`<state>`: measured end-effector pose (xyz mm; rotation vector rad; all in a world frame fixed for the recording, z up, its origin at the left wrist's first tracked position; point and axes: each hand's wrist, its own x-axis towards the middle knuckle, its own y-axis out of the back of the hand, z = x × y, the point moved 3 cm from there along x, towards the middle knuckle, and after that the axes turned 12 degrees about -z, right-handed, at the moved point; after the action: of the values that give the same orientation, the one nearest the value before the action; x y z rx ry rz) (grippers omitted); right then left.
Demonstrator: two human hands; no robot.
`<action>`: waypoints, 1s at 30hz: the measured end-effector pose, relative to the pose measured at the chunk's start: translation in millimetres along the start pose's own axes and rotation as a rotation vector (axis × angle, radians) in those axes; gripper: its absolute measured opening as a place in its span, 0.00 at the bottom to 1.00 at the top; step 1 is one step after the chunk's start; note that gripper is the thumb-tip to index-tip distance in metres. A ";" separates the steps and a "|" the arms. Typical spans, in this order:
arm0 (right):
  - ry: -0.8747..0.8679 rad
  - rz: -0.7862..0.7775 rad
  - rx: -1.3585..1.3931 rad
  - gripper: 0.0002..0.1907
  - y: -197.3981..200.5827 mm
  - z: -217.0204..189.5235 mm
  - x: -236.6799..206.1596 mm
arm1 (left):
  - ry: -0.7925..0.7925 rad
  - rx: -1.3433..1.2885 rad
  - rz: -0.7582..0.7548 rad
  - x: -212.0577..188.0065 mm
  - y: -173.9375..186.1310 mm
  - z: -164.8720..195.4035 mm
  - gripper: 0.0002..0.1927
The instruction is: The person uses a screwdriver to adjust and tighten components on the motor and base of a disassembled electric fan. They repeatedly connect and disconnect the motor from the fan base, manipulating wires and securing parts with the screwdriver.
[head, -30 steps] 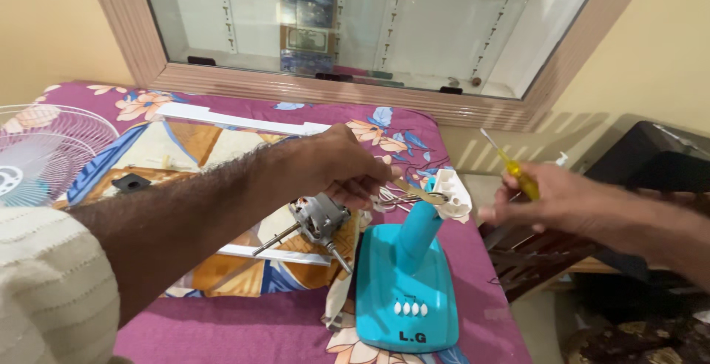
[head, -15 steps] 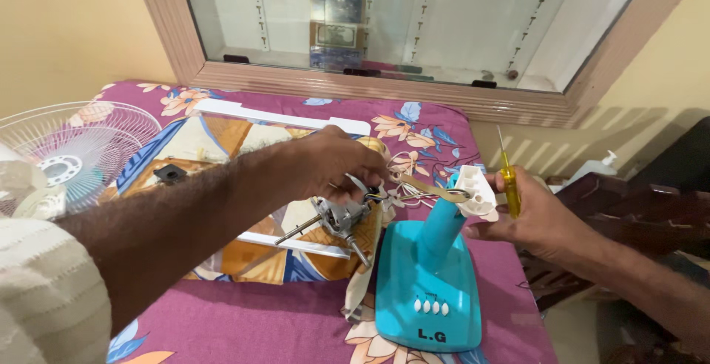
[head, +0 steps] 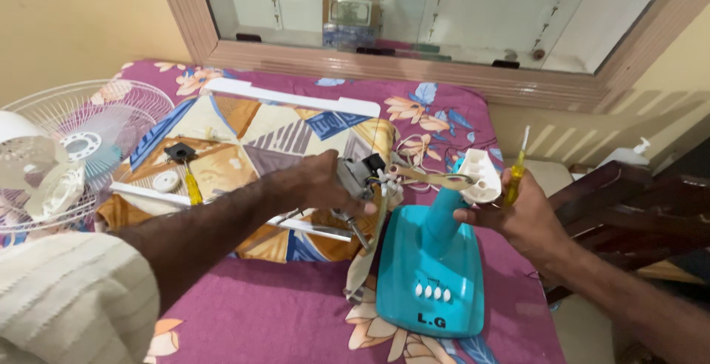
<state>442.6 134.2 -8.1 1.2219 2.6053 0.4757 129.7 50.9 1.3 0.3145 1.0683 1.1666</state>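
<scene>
Keep your right hand (head: 518,216), closed around the yellow screwdriver (head: 515,175), steadying the teal fan stand (head: 433,260) on the bedspread (head: 281,305). Beyond it, your left hand (head: 325,183) clasps the fan motor (head: 359,175); support it so its wires aren't strained.

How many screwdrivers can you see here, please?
2: a yellow-handled screwdriver held upright in the right hand, and another screwdriver lying on the patterned cloth. Others may be hidden.

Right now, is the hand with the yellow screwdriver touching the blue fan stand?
Touching. The head view shows the right hand, gripping the yellow screwdriver, with its fingers pressed against the white top of the blue fan stand.
</scene>
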 end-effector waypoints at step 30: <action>-0.365 -0.230 -0.953 0.38 -72.7 -101.6 104.0 | -0.576 -0.139 0.039 -40.7 37.0 -126.6 0.22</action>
<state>292.2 151.5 51.2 0.5916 1.7766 1.1314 5.6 -7.2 -15.8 0.5252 0.4778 1.0850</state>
